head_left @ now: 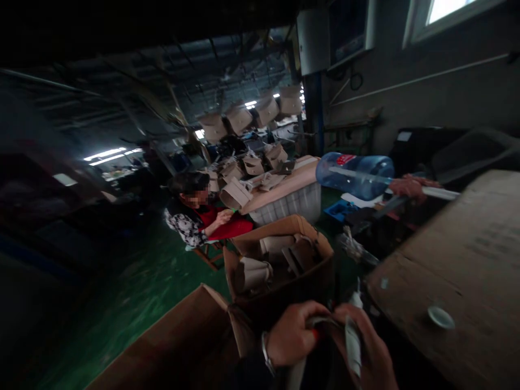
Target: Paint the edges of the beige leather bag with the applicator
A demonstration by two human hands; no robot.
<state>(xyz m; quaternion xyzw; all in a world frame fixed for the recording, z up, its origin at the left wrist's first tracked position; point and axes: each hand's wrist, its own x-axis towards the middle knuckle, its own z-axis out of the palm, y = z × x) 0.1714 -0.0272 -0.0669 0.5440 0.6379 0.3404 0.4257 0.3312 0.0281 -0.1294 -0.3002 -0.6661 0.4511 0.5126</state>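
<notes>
My left hand (289, 335), with a band on its wrist, is closed with thumb and fingers pinching the edge of a pale, folded piece of material (353, 346). My right hand (371, 346) is wrapped round the same piece at its other side, close to the left hand. The exact kind of the piece is hard to tell in the dim, blurred light. Just beyond my hands stands an open cardboard box (231, 271) with several tan bag bodies (254, 273) inside.
Another open carton (170, 336) stands at lower left. To the right is a brown tabletop (467, 260) with a small round dish (441, 317). A blue water jug (355, 172) lies beyond. A seated co-worker (195, 216) handles a tan bag (235, 194) beside a bench (288, 206).
</notes>
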